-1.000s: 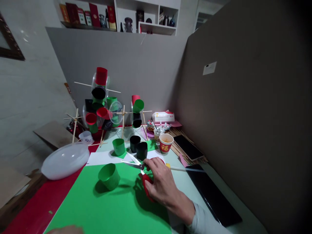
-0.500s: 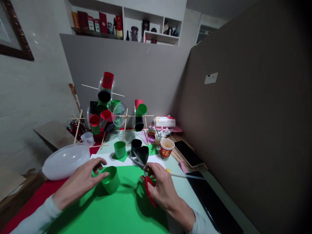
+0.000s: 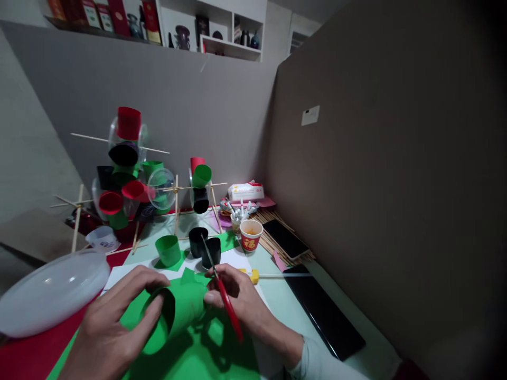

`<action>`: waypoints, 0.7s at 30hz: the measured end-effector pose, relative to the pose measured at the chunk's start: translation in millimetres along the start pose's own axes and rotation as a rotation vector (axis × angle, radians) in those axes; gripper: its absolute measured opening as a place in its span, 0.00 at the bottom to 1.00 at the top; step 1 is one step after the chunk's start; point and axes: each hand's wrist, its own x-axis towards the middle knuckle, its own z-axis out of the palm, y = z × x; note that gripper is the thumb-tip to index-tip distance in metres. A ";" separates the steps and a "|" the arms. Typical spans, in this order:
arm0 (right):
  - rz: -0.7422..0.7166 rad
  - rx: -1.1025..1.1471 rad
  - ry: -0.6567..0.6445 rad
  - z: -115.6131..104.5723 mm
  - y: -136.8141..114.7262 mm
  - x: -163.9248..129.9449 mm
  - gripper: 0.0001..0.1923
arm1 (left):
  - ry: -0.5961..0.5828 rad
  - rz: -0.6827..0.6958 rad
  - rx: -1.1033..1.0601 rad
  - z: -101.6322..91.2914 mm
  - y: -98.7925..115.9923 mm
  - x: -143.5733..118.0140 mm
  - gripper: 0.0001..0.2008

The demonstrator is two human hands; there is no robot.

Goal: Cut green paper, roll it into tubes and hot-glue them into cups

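My left hand (image 3: 114,322) is closed around the open near end of a green paper tube (image 3: 186,303), its thumb inside the rim. The tube lies tilted on its side over a green paper sheet (image 3: 233,359). My right hand (image 3: 243,301) holds scissors by their red handles (image 3: 228,309), blades pointing up and away. Its thumb and fingers are at the tube's far end; whether they pinch the paper is hard to tell. Just beyond stand a green paper ring (image 3: 168,250) and two black paper rings (image 3: 198,243), partly behind the scissor blades.
At the back left stands a stick frame (image 3: 176,206) with clear discs and coloured paper tubes. A white plastic lid (image 3: 55,290) lies at left. On the right are a red paper cup (image 3: 251,236), a phone (image 3: 285,238), a yellow glue gun (image 3: 254,276) and a long black object (image 3: 325,311).
My left hand has taken hold of the green tube, which stood upright before and is now tipped sideways. The right hand has brought the scissors upright beside it. The view has turned right.
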 end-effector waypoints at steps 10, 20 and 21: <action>0.021 0.362 0.066 0.0 -25.0 -3.5 0.22 | 0.146 -0.066 -0.116 17.6 19.1 -19.0 0.13; -0.025 0.407 0.150 10.1 -17.9 -10.2 0.21 | -0.017 -0.788 -0.894 27.0 31.0 -18.0 0.42; -0.028 0.413 0.150 11.1 -17.7 -11.0 0.21 | -0.039 -0.913 -1.029 26.6 34.2 -19.3 0.46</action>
